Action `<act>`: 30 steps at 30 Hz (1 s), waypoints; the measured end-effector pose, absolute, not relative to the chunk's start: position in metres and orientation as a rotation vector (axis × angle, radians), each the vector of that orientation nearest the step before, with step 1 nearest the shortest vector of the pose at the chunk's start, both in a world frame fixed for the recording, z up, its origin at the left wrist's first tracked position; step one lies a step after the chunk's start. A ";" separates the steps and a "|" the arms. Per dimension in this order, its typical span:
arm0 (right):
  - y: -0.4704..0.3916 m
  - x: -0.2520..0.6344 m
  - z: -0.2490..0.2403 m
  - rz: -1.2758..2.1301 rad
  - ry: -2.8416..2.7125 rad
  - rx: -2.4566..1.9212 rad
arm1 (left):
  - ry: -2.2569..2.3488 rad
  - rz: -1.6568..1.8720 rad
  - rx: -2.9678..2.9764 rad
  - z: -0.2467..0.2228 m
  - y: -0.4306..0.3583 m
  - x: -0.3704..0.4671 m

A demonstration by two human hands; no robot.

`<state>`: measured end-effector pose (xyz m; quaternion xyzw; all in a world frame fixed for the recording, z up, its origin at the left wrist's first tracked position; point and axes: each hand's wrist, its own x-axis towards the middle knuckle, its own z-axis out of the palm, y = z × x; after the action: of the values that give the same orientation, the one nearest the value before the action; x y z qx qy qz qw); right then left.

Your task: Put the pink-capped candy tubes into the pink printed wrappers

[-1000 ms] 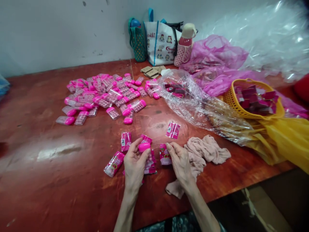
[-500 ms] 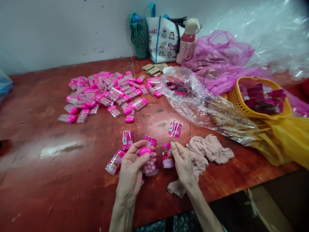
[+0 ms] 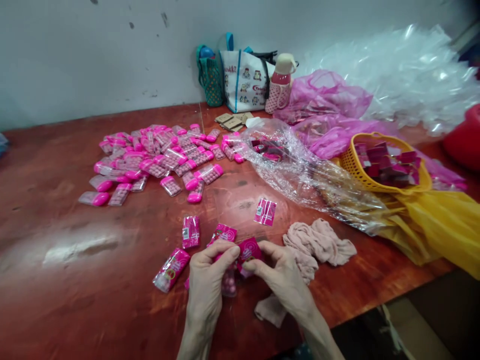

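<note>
My left hand [image 3: 207,275] is closed around a clear plastic candy box [image 3: 228,286] with pink balls inside; fingers cover most of it. My right hand [image 3: 283,275] pinches a pink printed wrapper sleeve [image 3: 249,250] between thumb and fingers. The left thumb touches the sleeve's left edge. Whether the box is inside the sleeve, I cannot tell. Beyond the hands lie a flat pink sleeve [image 3: 265,212] and another printed piece [image 3: 224,233], partly behind the left fingers. Left of my left hand are two pink printed packs [image 3: 171,270], one farther back.
A heap of pink-capped candy boxes [image 3: 150,155] covers the table's far left-centre. To the right lie a crumpled cloth [image 3: 318,242], clear plastic film [image 3: 292,175] and a yellow basket [image 3: 360,172] of dark pink pieces. A bag [image 3: 245,82] and bottles stand by the wall.
My right hand has brought the sleeve leftward against the candy box and tilted it. The left thumb now meets the sleeve. The whole view has shifted slightly.
</note>
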<state>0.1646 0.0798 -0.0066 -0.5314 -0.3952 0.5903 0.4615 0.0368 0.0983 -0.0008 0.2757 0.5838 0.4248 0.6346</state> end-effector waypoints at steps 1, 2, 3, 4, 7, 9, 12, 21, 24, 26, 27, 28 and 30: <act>0.079 0.164 -0.008 1.428 -0.961 -1.342 | 1.332 0.982 0.615 -0.001 0.098 0.038; 0.079 0.163 -0.009 1.389 -0.958 -1.379 | 1.324 0.987 0.608 -0.002 0.097 0.039; 0.078 0.162 -0.010 1.347 -0.966 -1.413 | 1.315 0.991 0.600 -0.004 0.097 0.040; 0.077 0.160 -0.011 1.300 -0.987 -1.448 | 1.313 0.993 0.586 -0.005 0.096 0.041; 0.074 0.156 -0.013 1.124 -1.136 -1.549 | 1.347 1.031 0.552 -0.010 0.095 0.045; 0.073 0.154 -0.012 1.034 -1.231 -1.575 | 1.370 1.062 0.543 -0.012 0.094 0.047; 0.072 0.153 -0.010 0.984 -1.279 -1.597 | 1.366 1.100 0.536 -0.014 0.094 0.050; 0.080 0.161 -0.007 1.335 -0.967 -1.440 | 1.320 1.155 0.450 -0.012 0.095 0.056; 0.080 0.157 -0.005 1.323 -0.887 -1.492 | 1.305 1.191 0.457 -0.008 0.095 0.056; 0.079 0.155 -0.005 1.318 -0.907 -1.483 | 1.301 1.207 0.475 -0.007 0.094 0.054; 0.078 0.155 -0.005 1.313 -0.937 -1.487 | 1.291 1.195 0.492 -0.006 0.093 0.053; 0.078 0.155 -0.005 1.299 -0.977 -1.502 | 1.277 1.169 0.509 -0.006 0.092 0.051; 0.077 0.156 -0.006 1.226 -1.075 -1.558 | 1.240 1.098 0.535 -0.007 0.091 0.048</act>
<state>0.1563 0.0770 -0.0061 -0.6242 -0.4306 0.4911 0.4287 0.0481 0.0905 -0.0073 0.2350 0.5448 0.4822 0.6446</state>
